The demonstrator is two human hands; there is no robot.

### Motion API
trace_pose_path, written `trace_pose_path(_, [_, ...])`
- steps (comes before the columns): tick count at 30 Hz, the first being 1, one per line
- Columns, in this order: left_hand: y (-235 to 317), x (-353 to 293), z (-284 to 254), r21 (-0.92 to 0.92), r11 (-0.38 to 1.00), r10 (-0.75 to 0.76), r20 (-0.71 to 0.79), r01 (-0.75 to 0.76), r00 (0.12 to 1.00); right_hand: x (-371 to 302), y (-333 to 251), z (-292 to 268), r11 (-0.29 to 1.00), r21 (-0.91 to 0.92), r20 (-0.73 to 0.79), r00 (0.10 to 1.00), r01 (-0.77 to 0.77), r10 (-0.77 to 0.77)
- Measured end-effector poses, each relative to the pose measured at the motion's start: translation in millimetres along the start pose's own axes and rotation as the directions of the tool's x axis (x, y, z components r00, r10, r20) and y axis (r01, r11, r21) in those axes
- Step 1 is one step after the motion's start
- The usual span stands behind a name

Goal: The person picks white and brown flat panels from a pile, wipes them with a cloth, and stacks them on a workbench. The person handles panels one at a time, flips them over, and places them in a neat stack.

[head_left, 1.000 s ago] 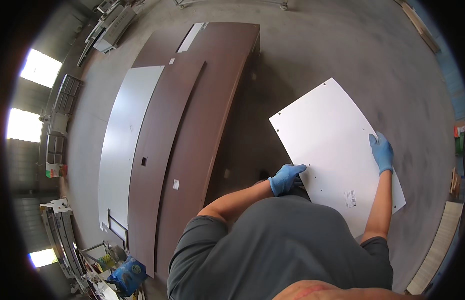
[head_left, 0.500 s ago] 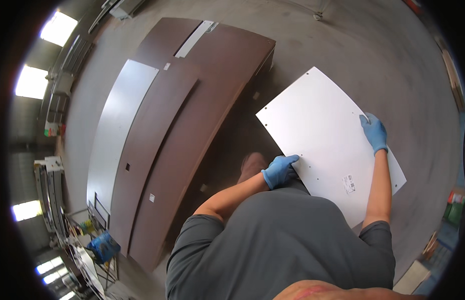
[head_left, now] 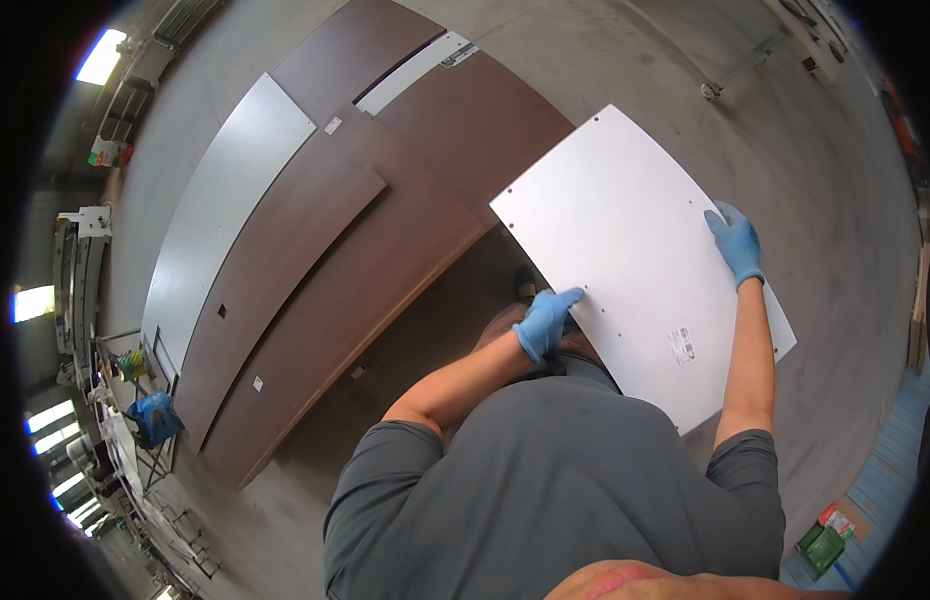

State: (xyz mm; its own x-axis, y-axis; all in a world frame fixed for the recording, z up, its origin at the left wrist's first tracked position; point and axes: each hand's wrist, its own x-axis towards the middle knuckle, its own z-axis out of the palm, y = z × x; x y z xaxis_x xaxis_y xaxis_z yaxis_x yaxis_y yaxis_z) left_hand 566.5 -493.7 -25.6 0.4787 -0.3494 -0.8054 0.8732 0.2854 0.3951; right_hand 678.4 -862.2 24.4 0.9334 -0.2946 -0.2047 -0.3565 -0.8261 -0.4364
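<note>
A white rectangular furniture panel (head_left: 625, 230) is held up in front of me, tilted, with small holes near its edges. A printed label (head_left: 681, 346) is stuck near its lower part. My left hand (head_left: 547, 322), in a blue glove, grips the left edge, its thumb on the white face and the other fingers partly hidden. My right hand (head_left: 735, 244), gloved alike, is closed on the opposite edge, with its fingertips lying on the face. The panel's far left corner overlaps the brown boards in view.
To the left lies a broad stack of brown boards (head_left: 425, 200) with a long pale panel (head_left: 225, 190) on it. A wheeled frame's caster (head_left: 710, 90) stands ahead. A green bin (head_left: 823, 548) is at the lower right, a blue bag (head_left: 153, 418) at the left.
My body has turned and stepped closer to the brown stack. The white panel, still in both hands, now overlaps the stack's right edge.
</note>
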Motion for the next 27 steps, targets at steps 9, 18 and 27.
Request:
trace_pose_path(9, [88, 159, -5, -0.11, 0.984, 0.109, -0.228, -0.137, 0.968, 212, -42, 74, 0.993, -0.002, 0.108, 0.987, 0.116, -0.116])
trace_pose_path(18, [207, 322, -44, -0.055, 0.93, 0.244, -0.645, -0.362, 0.724, 415, -103, 165, 0.985, -0.008, 0.284, 0.945, 0.171, -0.161])
trace_pose_path(27, [282, 374, -167, 0.062, 0.924, 0.295, -0.741, -0.377, 0.604, 454, -156, 297, 0.972, 0.166, 0.315, 0.925, 0.168, -0.214])
